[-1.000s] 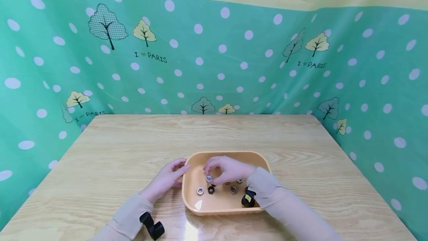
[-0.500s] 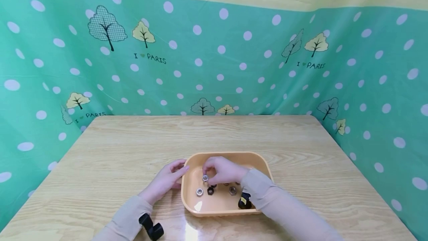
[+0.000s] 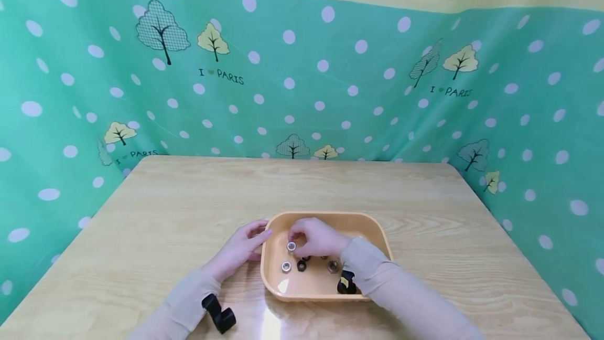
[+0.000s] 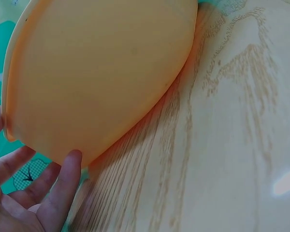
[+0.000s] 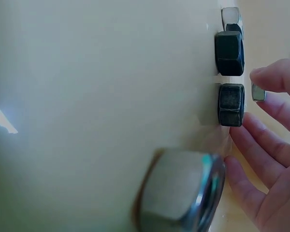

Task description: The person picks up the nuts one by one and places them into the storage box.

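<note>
Inside a shallow orange plastic tray (image 3: 311, 291), my right hand (image 3: 317, 237) pinches a small silver hex nut (image 3: 291, 246) between thumb and fingertips. The right wrist view shows this nut (image 5: 258, 92) between thumb and finger, with the other fingers spread beside two dark nuts (image 5: 230, 105). On the tray floor lie a silver nut (image 3: 286, 267), a black nut (image 3: 301, 265) and a greyish nut (image 3: 333, 266). More nuts are partly hidden under my right hand. My left hand (image 3: 239, 248) rests at the tray's left side, its fingers (image 4: 70, 176) loosely extended against the outer wall.
The tray stands on a wood-grain table (image 3: 212, 188). A green dotted curtain (image 3: 302, 77) hangs behind and along the sides. Black straps sit on both wrists, the left one (image 3: 219, 315) over the table. A large silver nut (image 5: 176, 191) lies close to the right wrist camera.
My right hand has shifted slightly left within the tray, carrying the pinched silver nut. The left hand keeps its place at the tray's side. The head view has tilted a little.
</note>
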{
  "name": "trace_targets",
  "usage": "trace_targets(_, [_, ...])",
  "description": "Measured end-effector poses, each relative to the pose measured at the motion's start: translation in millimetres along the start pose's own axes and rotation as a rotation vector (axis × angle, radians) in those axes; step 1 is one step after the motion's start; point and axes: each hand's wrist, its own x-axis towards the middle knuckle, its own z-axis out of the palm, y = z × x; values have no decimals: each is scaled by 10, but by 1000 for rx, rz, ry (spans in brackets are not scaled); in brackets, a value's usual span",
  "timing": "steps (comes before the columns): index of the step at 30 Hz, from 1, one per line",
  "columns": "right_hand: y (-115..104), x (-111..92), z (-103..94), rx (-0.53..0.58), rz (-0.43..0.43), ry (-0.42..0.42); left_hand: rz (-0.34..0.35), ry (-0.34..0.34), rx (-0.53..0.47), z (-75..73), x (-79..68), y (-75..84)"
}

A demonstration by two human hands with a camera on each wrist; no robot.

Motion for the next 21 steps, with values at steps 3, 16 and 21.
trace_targets(3, [18, -1, -7, -6, 7, 3, 2, 4, 8, 9, 25, 5])
trace_targets(16, [25, 18, 1, -52, -5, 7, -1, 11, 3, 6, 13, 15])
trace_targets(21, [20, 14, 10, -69, -6, 11, -4, 9, 6, 5, 14, 6])
